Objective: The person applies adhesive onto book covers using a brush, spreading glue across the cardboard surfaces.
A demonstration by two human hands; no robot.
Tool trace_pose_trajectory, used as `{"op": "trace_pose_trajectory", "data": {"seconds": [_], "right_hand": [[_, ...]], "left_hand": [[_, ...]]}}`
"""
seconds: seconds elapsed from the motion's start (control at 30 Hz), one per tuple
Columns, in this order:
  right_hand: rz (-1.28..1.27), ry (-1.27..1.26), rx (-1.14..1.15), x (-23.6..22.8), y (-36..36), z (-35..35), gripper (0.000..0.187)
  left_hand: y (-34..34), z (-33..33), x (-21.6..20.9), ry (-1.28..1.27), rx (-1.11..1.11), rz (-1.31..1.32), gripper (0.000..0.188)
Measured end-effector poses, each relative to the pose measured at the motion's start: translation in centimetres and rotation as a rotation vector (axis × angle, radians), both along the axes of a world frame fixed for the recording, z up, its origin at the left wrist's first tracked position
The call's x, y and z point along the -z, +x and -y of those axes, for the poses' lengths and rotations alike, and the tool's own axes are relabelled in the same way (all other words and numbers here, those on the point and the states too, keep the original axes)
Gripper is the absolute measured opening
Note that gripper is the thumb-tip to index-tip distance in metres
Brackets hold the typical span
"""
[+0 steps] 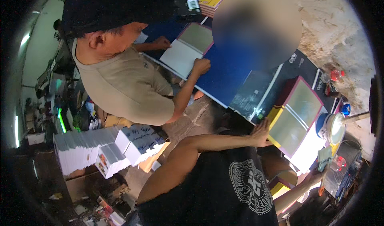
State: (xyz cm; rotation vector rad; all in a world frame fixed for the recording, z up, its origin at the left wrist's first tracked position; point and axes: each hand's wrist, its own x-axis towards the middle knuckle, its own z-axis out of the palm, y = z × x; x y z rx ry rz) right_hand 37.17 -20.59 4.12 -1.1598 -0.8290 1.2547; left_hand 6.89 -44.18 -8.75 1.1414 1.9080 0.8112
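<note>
My left hand (261, 134) lies with fingers stretched against the left edge of a stack of hardcover book cases (296, 118). The top case lies spread flat, its grey-green inner boards framed by a maroon border. My right hand (318, 175), lower right, is closed on a flat green-grey tool (325, 156), perhaps a wide brush; its handle is mostly hidden in the hand. White sheets (303, 154) lie brightly lit between the tool and the case. Just beyond stands a round tub (331, 128) with a stick across its top.
Across the table, a co-worker in a beige top (124, 86) handles an open book case (186, 50) on a blue surface (220, 78). A blurred area covers part of the far side. Stacked book blocks (88, 146) stand at left. Plastic bottles (336, 75) stand near the right wall.
</note>
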Motion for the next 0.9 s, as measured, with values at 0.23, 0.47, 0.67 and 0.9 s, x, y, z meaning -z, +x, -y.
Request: {"op": "trace_pose_trajectory", "data": {"seconds": [0.23,0.47,0.67,0.9], "right_hand": [[0.106,-0.011,-0.080,1.2,-4.3,1.0,0.046],[-0.178,-0.083,-0.070,1.5,-3.4,1.0,0.049],[-0.245,-0.048,-0.196,3.2,-0.7,-0.9,0.049],[0.257,0.180,-0.234,-1.5,-2.0,1.6,0.053]], "left_hand": [[-0.6,-0.8,0.2,-0.112,0.083,-0.048,0.101],[-2.2,0.6,-0.2,0.040,0.066,-0.300,0.015],[-2.2,-0.3,-1.4,-0.052,0.164,-0.365,0.010],[-1.3,-1.1,-2.8,0.064,0.155,-0.354,0.010]]}}
